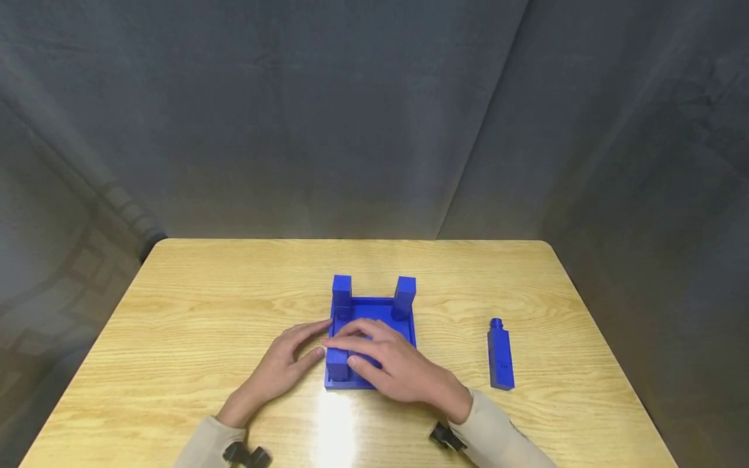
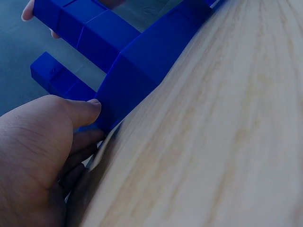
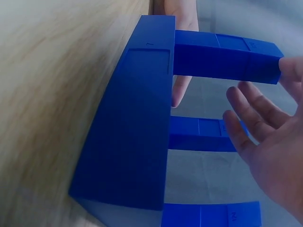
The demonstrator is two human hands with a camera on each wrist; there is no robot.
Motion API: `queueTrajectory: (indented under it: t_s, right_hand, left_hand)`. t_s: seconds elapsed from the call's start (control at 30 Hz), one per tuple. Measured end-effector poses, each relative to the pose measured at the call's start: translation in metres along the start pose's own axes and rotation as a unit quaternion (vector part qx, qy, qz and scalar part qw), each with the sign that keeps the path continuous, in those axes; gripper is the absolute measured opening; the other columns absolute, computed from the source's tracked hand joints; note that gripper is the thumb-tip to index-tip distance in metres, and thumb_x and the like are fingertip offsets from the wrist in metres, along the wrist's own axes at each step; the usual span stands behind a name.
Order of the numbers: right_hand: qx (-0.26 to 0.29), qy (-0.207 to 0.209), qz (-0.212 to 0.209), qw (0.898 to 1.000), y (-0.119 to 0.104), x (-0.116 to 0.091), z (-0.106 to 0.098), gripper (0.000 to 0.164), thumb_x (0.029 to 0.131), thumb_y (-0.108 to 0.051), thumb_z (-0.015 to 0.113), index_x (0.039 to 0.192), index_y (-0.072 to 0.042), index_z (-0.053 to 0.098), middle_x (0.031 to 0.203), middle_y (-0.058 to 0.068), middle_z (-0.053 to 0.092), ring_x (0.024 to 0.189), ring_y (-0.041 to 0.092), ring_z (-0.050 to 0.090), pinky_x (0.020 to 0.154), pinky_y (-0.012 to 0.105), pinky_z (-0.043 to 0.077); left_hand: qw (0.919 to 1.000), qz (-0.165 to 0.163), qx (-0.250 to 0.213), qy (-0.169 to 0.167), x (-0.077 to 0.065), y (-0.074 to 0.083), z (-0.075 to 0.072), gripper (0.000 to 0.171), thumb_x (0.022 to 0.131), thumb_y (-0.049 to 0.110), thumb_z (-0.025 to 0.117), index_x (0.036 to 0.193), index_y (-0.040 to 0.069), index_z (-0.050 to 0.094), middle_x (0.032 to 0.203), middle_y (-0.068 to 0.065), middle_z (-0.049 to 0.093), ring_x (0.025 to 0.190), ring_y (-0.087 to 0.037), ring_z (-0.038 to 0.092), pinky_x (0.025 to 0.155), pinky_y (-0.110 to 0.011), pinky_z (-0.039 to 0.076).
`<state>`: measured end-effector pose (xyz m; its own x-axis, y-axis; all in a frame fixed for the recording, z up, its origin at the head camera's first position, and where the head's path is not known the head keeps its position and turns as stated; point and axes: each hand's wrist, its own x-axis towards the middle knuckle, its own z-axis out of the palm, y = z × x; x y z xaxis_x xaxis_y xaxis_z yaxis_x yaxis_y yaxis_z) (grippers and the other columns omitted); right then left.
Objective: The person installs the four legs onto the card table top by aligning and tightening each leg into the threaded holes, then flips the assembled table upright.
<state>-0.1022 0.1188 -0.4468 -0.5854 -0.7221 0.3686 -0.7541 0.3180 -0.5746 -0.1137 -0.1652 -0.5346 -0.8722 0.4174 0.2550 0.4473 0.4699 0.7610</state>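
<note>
A square blue tray-like base point(image 1: 365, 385) lies on the table with three upright blue square legs: a far-left leg point(image 1: 342, 286), a far-right leg point(image 1: 406, 289) and a near-left leg point(image 1: 337, 365). My right hand point(image 1: 398, 367) reaches over the base and holds the top of the near-left leg, thumb on the near side and fingers past it. My left hand point(image 1: 281, 364) lies at the base's left side with fingers extended; in the left wrist view its thumb point(image 2: 87, 111) touches the base's side. Part of the base's inside is hidden by the right hand.
Right of the base, a loose blue leg point(image 1: 500, 357) with a threaded end lies on the wooden table point(image 1: 205, 312). Grey curtains point(image 1: 263, 130) hang behind the table and at both sides. Black cameras point(image 1: 447, 437) sit at the wrists.
</note>
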Motion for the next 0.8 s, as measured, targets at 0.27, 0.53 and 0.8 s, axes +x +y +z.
queueTrajectory:
  t_s: [0.27,0.53,0.8]
  right_hand:
    - [0.004,-0.008,0.001,1.0,0.0016,0.0004,-0.0004,0.042,0.115,-0.024,0.058,0.157,-0.024,0.064,0.147,-0.002,0.066,0.137,0.016,0.061,0.115,0.043,0.055]
    - [0.017,-0.033,0.023,0.999,0.0006,0.0016,0.0017,0.04,0.117,-0.025,0.057,0.156,-0.018,0.064,0.152,-0.005,0.067,0.146,0.014,0.059,0.125,0.042,0.049]
    - [0.003,-0.04,0.032,0.999,-0.0023,0.0022,0.0023,0.041,0.119,-0.029,0.052,0.158,-0.021,0.061,0.156,-0.005,0.066,0.147,0.019,0.059,0.126,0.046,0.047]
  left_hand:
    - [0.9998,0.016,0.009,0.003,0.0023,0.0005,0.0002,0.056,0.103,0.022,0.079,0.157,0.017,0.064,0.156,0.0,0.067,0.143,-0.035,0.063,0.12,-0.068,0.047]
    - [0.9993,0.032,0.016,0.007,0.0028,-0.0004,0.001,0.062,0.097,0.021,0.087,0.155,0.016,0.066,0.153,-0.004,0.069,0.14,-0.035,0.065,0.118,-0.065,0.05]
    - [0.999,0.037,0.024,0.009,0.0018,-0.0014,0.0005,0.062,0.097,0.02,0.087,0.156,0.015,0.066,0.153,-0.004,0.069,0.14,-0.036,0.065,0.118,-0.066,0.05]
